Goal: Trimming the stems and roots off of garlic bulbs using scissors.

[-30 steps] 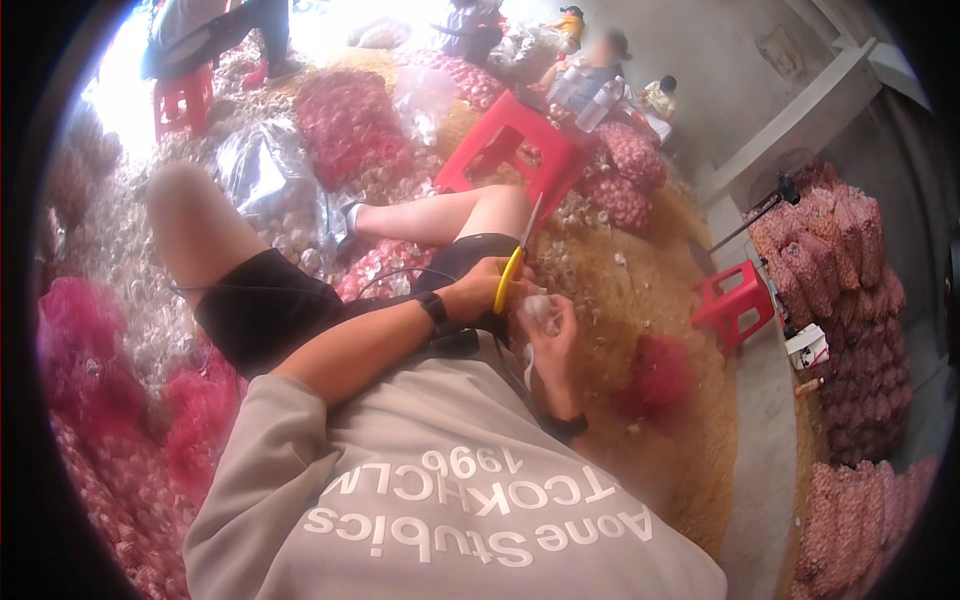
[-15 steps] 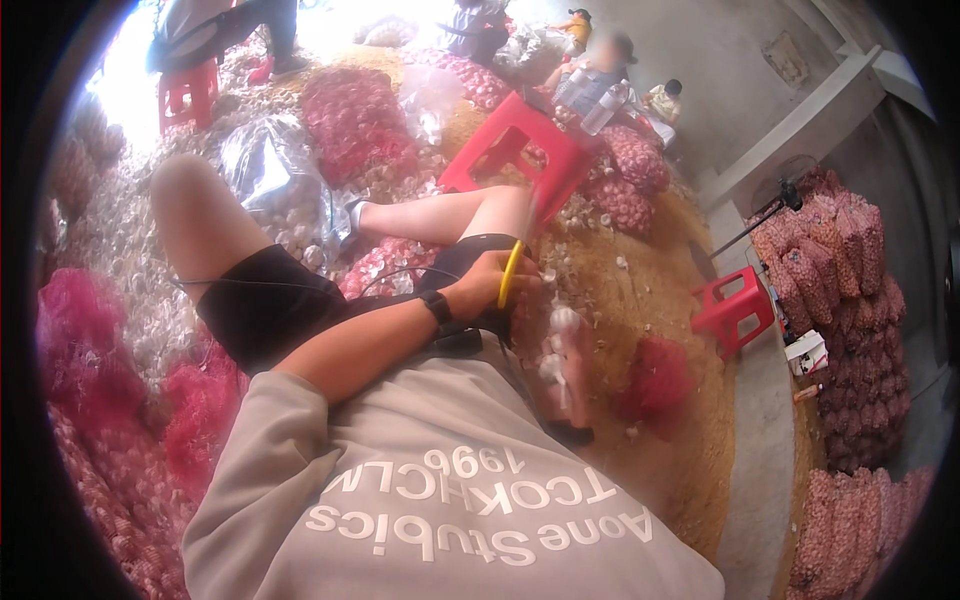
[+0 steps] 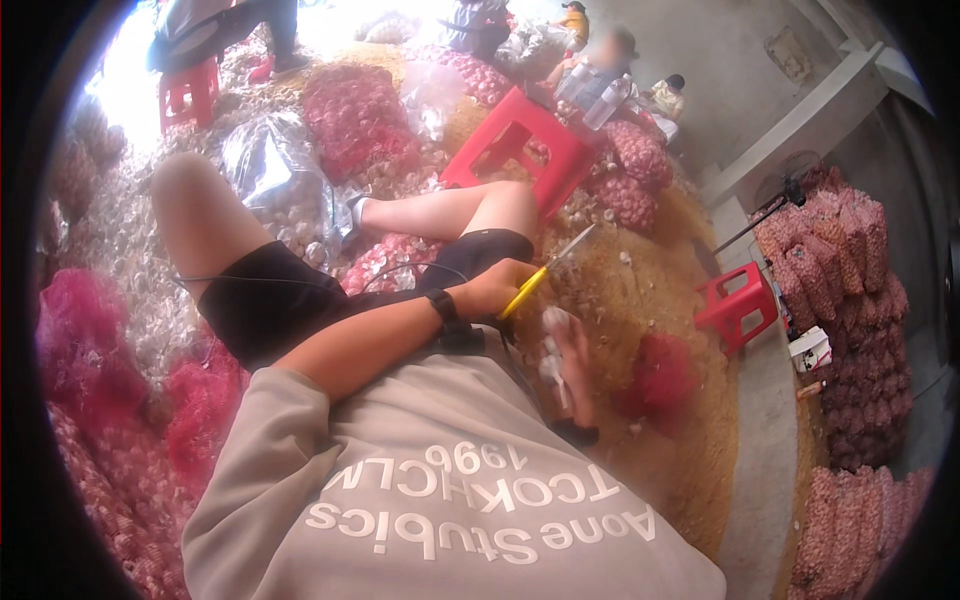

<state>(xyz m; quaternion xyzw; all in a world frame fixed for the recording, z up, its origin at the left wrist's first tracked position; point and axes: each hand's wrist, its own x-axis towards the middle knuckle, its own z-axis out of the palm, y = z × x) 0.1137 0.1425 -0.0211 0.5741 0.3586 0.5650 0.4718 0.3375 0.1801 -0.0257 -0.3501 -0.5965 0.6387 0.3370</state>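
My left hand (image 3: pixel 497 288), with a dark watch on its wrist, is closed around a cutting tool (image 3: pixel 527 289). It has a yellow handle and a slim, pointed metal blade; whether it is a knife or scissors I cannot tell. The blade points up and to the right, apart from my other hand. Just below and right of the tool, my right hand (image 3: pixel 577 368) is closed on a pale garlic bulb (image 3: pixel 553 319). More white shows along its fingers, too blurred to make out. Below that hand, a dark band circles the wrist.
Loose garlic (image 3: pixel 130 240) covers the ground at left, with pink net bags (image 3: pixel 80 340) beside it. A red stool (image 3: pixel 562 160) lies tipped ahead; another red stool (image 3: pixel 740 308) stands right. Filled net sacks (image 3: pixel 865 370) are stacked along the right. Several people sit at the back.
My left hand has turned the tool from nearly upright to a slant, so its blade now points up and right. My right hand stays closed on the garlic in about the same place.
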